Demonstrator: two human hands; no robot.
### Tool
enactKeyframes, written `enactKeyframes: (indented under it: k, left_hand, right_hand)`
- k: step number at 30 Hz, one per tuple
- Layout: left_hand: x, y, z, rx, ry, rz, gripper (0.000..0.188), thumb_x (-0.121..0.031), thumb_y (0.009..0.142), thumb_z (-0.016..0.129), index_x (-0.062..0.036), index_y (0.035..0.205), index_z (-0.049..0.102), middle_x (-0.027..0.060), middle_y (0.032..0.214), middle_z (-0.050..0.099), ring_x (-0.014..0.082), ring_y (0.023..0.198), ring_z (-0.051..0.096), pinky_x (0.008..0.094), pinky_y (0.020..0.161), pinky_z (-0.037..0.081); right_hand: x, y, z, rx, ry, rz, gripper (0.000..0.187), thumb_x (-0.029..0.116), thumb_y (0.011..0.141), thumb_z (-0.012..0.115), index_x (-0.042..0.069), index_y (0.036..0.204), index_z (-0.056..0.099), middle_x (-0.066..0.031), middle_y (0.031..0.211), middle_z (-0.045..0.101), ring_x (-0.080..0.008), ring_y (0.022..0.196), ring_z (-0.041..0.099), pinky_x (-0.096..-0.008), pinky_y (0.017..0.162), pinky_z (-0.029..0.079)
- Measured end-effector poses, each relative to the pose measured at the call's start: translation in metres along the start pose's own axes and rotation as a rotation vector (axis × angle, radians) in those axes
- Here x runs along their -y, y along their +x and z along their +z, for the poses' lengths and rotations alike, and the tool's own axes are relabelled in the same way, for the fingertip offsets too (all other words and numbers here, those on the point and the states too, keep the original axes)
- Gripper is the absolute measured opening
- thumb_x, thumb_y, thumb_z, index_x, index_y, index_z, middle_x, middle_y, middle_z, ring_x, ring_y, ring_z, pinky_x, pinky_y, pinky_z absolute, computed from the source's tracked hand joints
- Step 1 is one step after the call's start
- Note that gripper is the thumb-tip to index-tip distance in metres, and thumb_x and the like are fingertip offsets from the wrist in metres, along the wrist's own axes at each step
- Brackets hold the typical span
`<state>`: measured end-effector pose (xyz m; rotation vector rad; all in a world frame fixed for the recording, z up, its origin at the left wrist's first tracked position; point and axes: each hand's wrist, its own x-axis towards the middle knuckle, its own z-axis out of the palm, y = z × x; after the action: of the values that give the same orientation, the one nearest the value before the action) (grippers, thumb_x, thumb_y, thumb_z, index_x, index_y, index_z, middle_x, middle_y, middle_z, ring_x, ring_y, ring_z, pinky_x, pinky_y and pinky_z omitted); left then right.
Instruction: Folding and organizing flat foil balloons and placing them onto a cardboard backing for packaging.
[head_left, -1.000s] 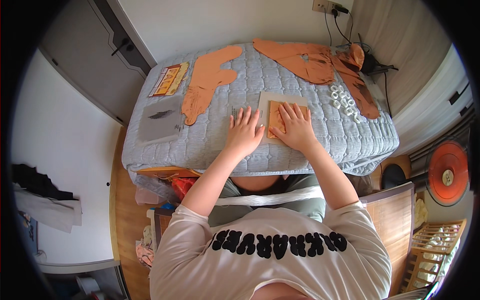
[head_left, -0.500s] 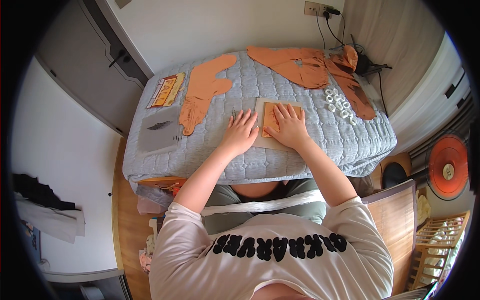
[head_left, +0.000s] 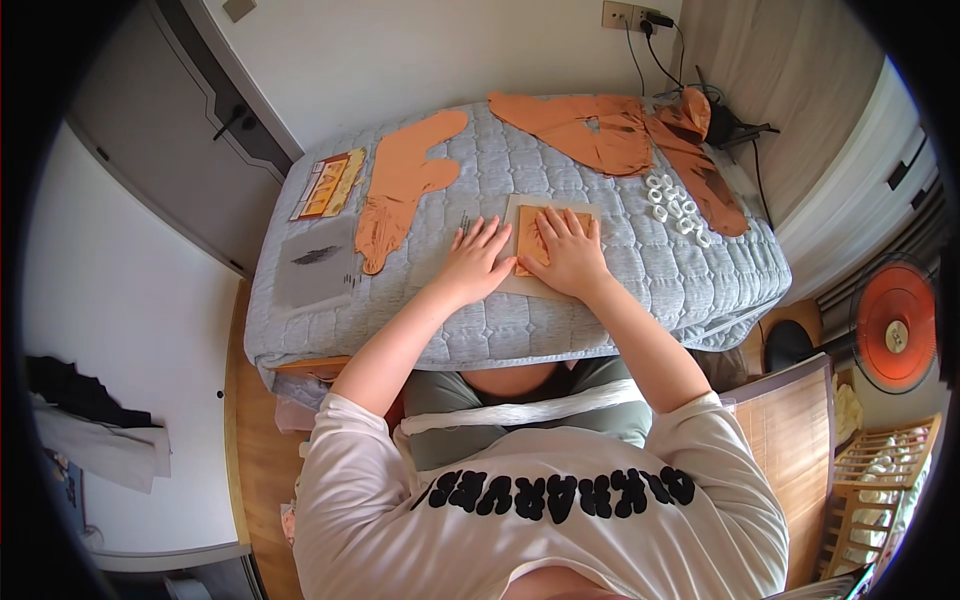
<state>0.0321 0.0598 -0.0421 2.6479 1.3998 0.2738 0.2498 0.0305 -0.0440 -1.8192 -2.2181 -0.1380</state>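
My right hand (head_left: 567,255) lies flat with fingers spread on a folded orange foil sheet (head_left: 527,243). That sheet rests on a pale, translucent flat bag or backing (head_left: 532,287). Just left of it, my left hand (head_left: 474,265) is also flat and open, its thumb reaching close to the sheet's left edge. Small dark print shows beside its fingers; what lies under this palm is hidden. Beyond my hands, a flat orange foil balloon (head_left: 405,180) is spread on the left. More crumpled orange foil pieces (head_left: 605,135) lie at the back right.
The quilted grey mattress (head_left: 500,340) bears everything. Several white rings (head_left: 680,208) sit at the right. On the left are a grey translucent bag (head_left: 315,270) and a printed colourful packet (head_left: 330,185). Black cables (head_left: 735,130) trail at the far right corner; a red fan (head_left: 895,320) stands beyond.
My left hand has shifted slightly left and down the picture. The right hand stays flat on the folded foil sheet, and the whole view has tilted a little.
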Motion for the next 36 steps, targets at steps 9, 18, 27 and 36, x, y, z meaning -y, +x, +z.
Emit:
enactKeyframes:
  k: [9, 18, 27, 36]
  left_hand:
    - [0.000, 0.005, -0.003, 0.059, 0.003, -0.015, 0.063, -0.042, 0.106, 0.044, -0.0146, 0.161, 0.031, 0.0107, 0.169, 0.024, 0.0313, 0.157, 0.018, 0.0536, 0.126, 0.014]
    - [0.005, 0.002, 0.011, -0.157, -0.058, 0.015, 0.052, -0.028, 0.106, 0.041, -0.0147, 0.157, 0.039, 0.0108, 0.163, 0.037, 0.0324, 0.152, 0.031, 0.0547, 0.123, 0.022]
    - [0.004, 0.003, 0.010, -0.119, -0.131, -0.005, 0.052, -0.030, 0.107, 0.038, -0.0134, 0.157, 0.038, 0.0105, 0.164, 0.036, 0.0302, 0.153, 0.029, 0.0542, 0.124, 0.020]
    - [0.014, 0.011, -0.010, -0.005, -0.122, 0.012, 0.063, -0.046, 0.104, 0.045, -0.0106, 0.156, 0.039, 0.0145, 0.164, 0.035, 0.0338, 0.152, 0.029, 0.0537, 0.124, 0.021]
  right_hand:
    - [-0.003, 0.004, 0.001, 0.013, 0.032, -0.030, 0.081, 0.063, 0.094, 0.050, 0.009, 0.155, 0.043, -0.0108, 0.162, 0.038, -0.0355, 0.150, 0.033, -0.0655, 0.119, 0.019]
    - [-0.003, 0.003, 0.006, -0.040, 0.031, 0.017, 0.071, 0.053, 0.097, 0.047, 0.010, 0.153, 0.045, -0.0094, 0.162, 0.039, -0.0354, 0.150, 0.033, -0.0663, 0.119, 0.019]
    - [0.006, 0.008, 0.004, 0.005, 0.020, 0.000, 0.072, 0.053, 0.097, 0.048, 0.008, 0.152, 0.046, -0.0110, 0.162, 0.038, -0.0356, 0.150, 0.033, -0.0662, 0.117, 0.022]
    - [0.014, 0.008, 0.007, -0.015, 0.042, -0.026, 0.070, 0.051, 0.098, 0.047, 0.008, 0.152, 0.045, -0.0123, 0.162, 0.038, -0.0370, 0.149, 0.034, -0.0669, 0.116, 0.023]
